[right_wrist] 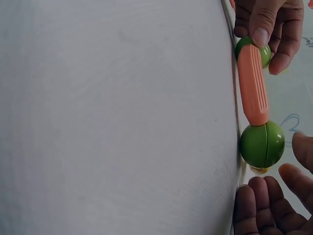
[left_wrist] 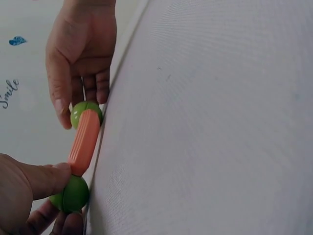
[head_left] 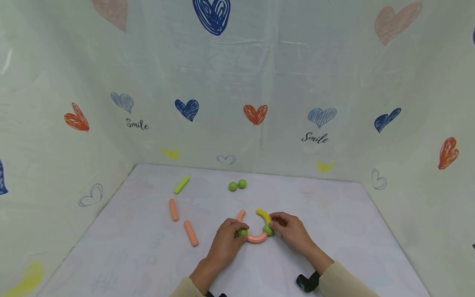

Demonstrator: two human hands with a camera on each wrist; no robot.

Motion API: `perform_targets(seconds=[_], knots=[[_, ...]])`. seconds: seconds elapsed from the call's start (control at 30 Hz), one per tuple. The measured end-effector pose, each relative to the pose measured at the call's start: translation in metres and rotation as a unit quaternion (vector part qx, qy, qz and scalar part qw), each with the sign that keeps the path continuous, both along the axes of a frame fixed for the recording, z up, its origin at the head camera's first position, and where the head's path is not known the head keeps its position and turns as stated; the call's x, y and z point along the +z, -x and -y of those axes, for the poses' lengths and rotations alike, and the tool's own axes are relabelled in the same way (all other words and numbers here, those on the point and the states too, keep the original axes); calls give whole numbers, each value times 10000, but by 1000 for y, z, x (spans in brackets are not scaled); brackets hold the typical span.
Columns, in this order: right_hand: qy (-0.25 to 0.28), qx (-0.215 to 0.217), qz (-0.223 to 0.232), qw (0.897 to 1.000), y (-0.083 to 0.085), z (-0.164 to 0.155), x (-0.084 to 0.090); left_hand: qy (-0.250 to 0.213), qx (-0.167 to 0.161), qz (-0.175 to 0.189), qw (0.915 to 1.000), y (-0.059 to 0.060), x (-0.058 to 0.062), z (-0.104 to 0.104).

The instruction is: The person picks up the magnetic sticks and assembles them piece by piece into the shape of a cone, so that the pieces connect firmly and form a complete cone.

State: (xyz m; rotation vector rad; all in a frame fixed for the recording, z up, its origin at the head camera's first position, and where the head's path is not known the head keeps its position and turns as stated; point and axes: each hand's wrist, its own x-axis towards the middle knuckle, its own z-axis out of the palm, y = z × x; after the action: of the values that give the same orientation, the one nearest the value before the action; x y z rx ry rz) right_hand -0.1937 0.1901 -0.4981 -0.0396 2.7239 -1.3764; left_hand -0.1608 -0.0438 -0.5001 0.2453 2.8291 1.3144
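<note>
A pale table [head_left: 334, 231] stands in a corner closed in by cream sheets [head_left: 297, 74] printed with scribbled hearts in blue, orange, pink and yellow and the word "Smile". Toward the back of the table lie a lime green stick [head_left: 181, 185] and a pair of green balls [head_left: 237, 185] touching each other; nearer the left side lie two straight orange sticks [head_left: 182, 221], well apart from the hands. Close to the front edge a chain of pieces forms an open curve: a curved orange piece [head_left: 257, 238] lies at the bottom, with a green ball at each end. The left hand [head_left: 226, 243] pinches the left ball [head_left: 243, 232] between thumb and fingertips, the thumb pressed on top in the left wrist view. The right hand [head_left: 291, 230] pinches the right ball [head_left: 268, 229] in the same way, its fingers curled round it. From the left ball a short orange piece [head_left: 241, 215] rises toward the back, and from the right ball a curved yellow piece [head_left: 264, 215] does the same, so the two arms lean toward each other without meeting. In the right wrist view the orange piece touches both balls, bridging the gap between the two hands, and a bit of yellow shows just beyond the nearer ball. A cream sleeve [head_left: 345, 280] covers the right forearm, with a dark strap [head_left: 308, 282] at the wrist.
</note>
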Motion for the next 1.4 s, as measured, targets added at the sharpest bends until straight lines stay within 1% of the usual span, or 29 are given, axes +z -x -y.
perform_targets(seconds=[0.1, 0.23, 0.33, 0.43, 0.6, 0.83, 0.97, 1.13, 1.3, 1.4], knots=[[-62, 67, -115, 9999, -6, -1, -1, 14, -29, -42, 10000, 0, 0, 1], [-187, 177, -303, 9992, -9, 0, -3, 6, -12, -238, 9997, 1, 0, 4], [-273, 237, -415, 9985, -10, 0, -4, -33, 58, -458, 9989, 4, 2, 8], [-320, 305, -481, 9979, -9, 0, -5, -165, 219, -525, 9982, 11, 5, 11], [-272, 402, -550, 9973, -8, -3, -8, -441, 542, -577, 9959, 30, 11, 15], [-247, 433, -483, 9976, -7, -4, -12, -733, 909, -765, 9902, 61, 19, 25], [-152, 462, -485, 9976, -7, -4, -10, -1019, 993, -767, 9869, 81, 23, 29], [-132, 457, -479, 9977, -9, -4, -8, -1368, 971, -757, 9829, 106, 23, 33], [-92, 505, -557, 9971, -8, -5, -11, -1649, 983, -543, 9799, 127, 17, 35], [-99, 525, -571, 9969, -8, -5, -13, -1644, 1005, -426, 9803, 136, 14, 35]])
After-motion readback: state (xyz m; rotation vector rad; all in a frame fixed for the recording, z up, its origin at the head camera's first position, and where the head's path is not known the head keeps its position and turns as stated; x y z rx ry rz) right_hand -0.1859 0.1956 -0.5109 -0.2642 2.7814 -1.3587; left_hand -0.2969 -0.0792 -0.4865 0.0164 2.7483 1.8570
